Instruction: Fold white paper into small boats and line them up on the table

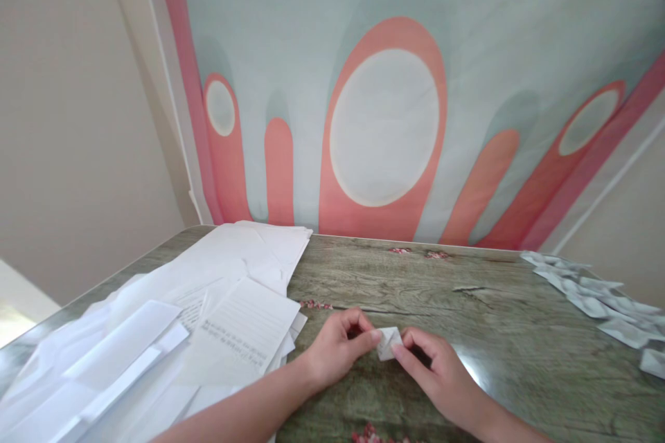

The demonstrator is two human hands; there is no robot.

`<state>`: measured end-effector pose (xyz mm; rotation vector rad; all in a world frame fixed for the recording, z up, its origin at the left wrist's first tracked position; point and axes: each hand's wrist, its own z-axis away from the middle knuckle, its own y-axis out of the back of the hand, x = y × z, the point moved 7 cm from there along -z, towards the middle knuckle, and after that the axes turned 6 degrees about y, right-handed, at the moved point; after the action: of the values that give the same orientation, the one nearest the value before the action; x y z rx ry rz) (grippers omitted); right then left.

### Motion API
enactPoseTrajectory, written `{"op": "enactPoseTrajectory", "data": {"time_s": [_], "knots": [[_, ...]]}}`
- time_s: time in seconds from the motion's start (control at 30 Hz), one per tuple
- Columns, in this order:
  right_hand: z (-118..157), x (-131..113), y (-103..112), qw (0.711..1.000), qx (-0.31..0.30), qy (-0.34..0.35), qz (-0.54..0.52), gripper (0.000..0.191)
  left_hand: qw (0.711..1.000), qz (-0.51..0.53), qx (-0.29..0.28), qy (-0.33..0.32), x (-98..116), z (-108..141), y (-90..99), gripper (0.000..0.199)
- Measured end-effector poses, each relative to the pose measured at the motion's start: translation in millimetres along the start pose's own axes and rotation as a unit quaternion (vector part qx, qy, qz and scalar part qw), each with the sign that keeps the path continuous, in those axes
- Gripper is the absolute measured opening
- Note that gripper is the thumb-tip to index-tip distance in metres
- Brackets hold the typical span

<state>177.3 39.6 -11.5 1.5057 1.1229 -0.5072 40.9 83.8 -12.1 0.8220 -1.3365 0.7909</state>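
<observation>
A small folded white paper (388,344) is held just above the wooden table, between my two hands. My left hand (340,346) pinches its left edge between thumb and fingers. On the other side, my right hand (433,367) grips the lower right edge, its thumb lying on the paper's face. Crease lines cross the folded piece. Left of my left hand, a lined sheet with handwriting (249,325) rests on top of other papers.
A wide heap of loose white sheets (208,263) covers the table's left side. Several small folded papers (587,294) lie in a row at the right edge. The wooden table (499,318) meets a patterned backdrop (478,48) behind it.
</observation>
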Motion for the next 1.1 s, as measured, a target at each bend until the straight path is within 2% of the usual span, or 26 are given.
{"op": "enactPoseTrajectory", "data": {"time_s": [0.23, 0.4, 0.53, 0.57, 0.7, 0.83, 0.97, 1.1], "knots": [[1, 2, 2, 0.999, 0.032, -0.021, -0.023, 0.032, 0.998, -0.064, -0.009, -0.004, 0, 2, -6.5, 0.026], [1, -1, 7, 0.999, 0.034, -0.003, -0.019, 0.032, 1.0, 0.014, -0.02, -0.014, 3, 1, -6.6, 0.03], [-2, -7, 19, 0.994, 0.062, 0.082, 0.029, 0.016, 0.999, -0.01, -0.039, -0.019, 9, 2, -8.9, 0.031], [-2, -10, 19, 0.989, 0.062, 0.118, 0.057, 0.02, 0.999, -0.031, -0.036, -0.024, 10, 3, -8.7, 0.031], [4, -23, 12, 0.954, 0.054, 0.246, 0.163, 0.031, 0.992, -0.111, -0.03, -0.044, 12, 6, -8.9, 0.029], [10, -36, 7, 0.916, 0.05, 0.327, 0.225, 0.027, 0.99, -0.131, -0.048, -0.018, 4, 5, -12.9, 0.026], [9, -37, 8, 0.902, 0.031, 0.334, 0.272, 0.022, 0.989, -0.148, -0.006, -0.021, 8, 7, -9.8, 0.026], [4, -26, 8, 0.901, 0.022, 0.294, 0.319, 0.016, 0.963, -0.247, 0.036, -0.105, 25, 15, -7.8, 0.023]]}}
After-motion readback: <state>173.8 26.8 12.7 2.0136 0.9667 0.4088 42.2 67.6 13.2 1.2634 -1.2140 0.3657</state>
